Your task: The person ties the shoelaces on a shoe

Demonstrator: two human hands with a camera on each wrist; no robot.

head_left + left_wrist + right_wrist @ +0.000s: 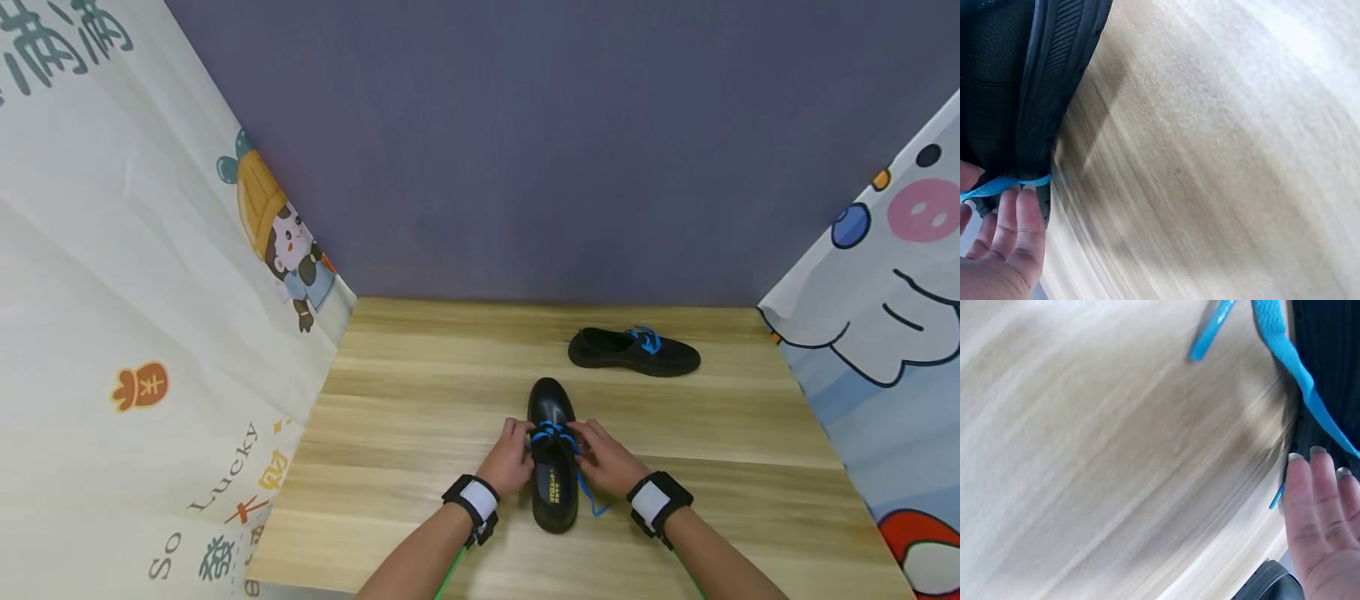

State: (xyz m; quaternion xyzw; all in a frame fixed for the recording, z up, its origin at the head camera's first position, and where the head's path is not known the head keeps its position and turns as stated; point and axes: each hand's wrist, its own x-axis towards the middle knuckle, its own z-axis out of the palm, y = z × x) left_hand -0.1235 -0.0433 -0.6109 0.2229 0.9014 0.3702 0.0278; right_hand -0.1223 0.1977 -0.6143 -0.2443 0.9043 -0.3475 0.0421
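Note:
A black shoe (552, 400) with a blue shoelace (550, 430) stands on the wooden table, its toe pointing away from me. My left hand (512, 457) is at its left side and pinches the lace; the left wrist view shows the blue lace (997, 185) running between thumb and fingers. On the other side, my right hand (606, 458) holds the lace near the knot, though its thumb is out of the right wrist view. There, several fingers (1316, 512) lie along the shoe's side. One loose lace end (596, 502) trails onto the table at the right.
A second black shoe (630, 354), also laced in blue, lies farther back on the right, toe to the right. The wooden table (420, 375) meets a dark grey-blue panel (487, 167) behind. Printed cloths hang on the left (150, 275) and right (862, 350).

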